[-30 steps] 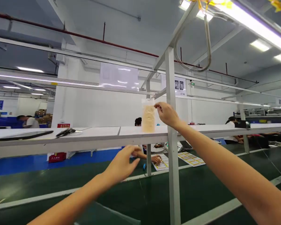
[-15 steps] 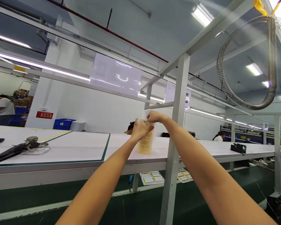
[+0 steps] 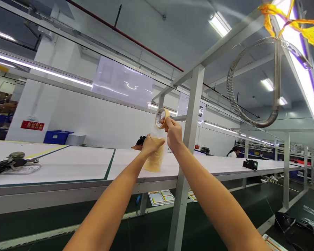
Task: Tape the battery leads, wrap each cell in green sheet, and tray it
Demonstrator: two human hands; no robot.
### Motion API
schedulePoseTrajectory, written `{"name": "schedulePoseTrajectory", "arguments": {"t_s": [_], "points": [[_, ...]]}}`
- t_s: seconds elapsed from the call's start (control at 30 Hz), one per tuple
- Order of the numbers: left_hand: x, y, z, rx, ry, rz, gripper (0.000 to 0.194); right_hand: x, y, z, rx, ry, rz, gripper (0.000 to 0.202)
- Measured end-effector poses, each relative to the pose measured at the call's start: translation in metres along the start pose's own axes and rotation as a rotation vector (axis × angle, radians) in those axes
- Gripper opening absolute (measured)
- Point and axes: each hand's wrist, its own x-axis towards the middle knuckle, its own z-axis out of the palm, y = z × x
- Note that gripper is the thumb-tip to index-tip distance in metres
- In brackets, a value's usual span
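Note:
My right hand [image 3: 174, 133] grips a roll of masking tape [image 3: 162, 118] by its edge, raised above a clear plastic bag. The bag holds a stack of tape rolls [image 3: 154, 158] that stands on the white workbench [image 3: 136, 172]. My left hand [image 3: 152, 145] is closed around the upper part of the bag, beside the stack. The roll in my right hand is tilted, so its open centre and printed inner core show. Where my left fingers press the plastic is partly hidden.
A grey post [image 3: 189, 139] rises close to my right forearm. Keys and a black object [image 3: 14, 163] lie on the bench at the left. A looped metal spring hose [image 3: 232, 94] hangs at the upper right. People's heads [image 3: 140, 143] show beyond the bench.
My right hand has come up out of the bag's mouth with a tape roll in it. My left hand still holds the bag. The view has turned slightly right.

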Motion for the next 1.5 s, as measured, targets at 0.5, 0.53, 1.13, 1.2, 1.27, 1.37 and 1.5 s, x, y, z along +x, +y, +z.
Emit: {"name": "schedulePoseTrajectory", "arguments": {"t_s": [0.5, 0.53, 1.13, 1.2, 1.27, 1.37, 1.5], "points": [[-0.394, -0.065, -0.102, -0.474, -0.76, -0.296, 0.031, -0.426, 0.028, -0.142, 0.496, -0.447, 0.595, 0.028], [-0.412, -0.069, -0.104, -0.429, -0.767, -0.276, 0.029, -0.45, 0.03, -0.147, 0.5, -0.481, 0.594, 0.028], [-0.708, -0.012, -0.156, 0.021, -0.857, -0.013, 0.012, -0.75, -0.055, -0.224, 0.383, -0.549, 0.567, 0.039], [-0.72, -0.008, -0.154, 0.036, -0.8, 0.1, 0.013, -0.749, -0.059, -0.224, 0.33, -0.62, 0.582, 0.037], [-0.728, -0.005, -0.148, 0.053, -0.756, 0.245, 0.015, -0.746, -0.065, -0.222, 0.212, -0.684, 0.597, 0.032], [-0.734, -0.002, -0.137, 0.052, -0.73, 0.329, 0.017, -0.742, -0.071, -0.217, 0.062, -0.735, 0.602, 0.029], [-0.731, -0.015, -0.135, 0.009, -0.697, 0.138, 0.022, -0.736, -0.065, -0.216, 0.089, -0.678, 0.543, 0.032]]}}
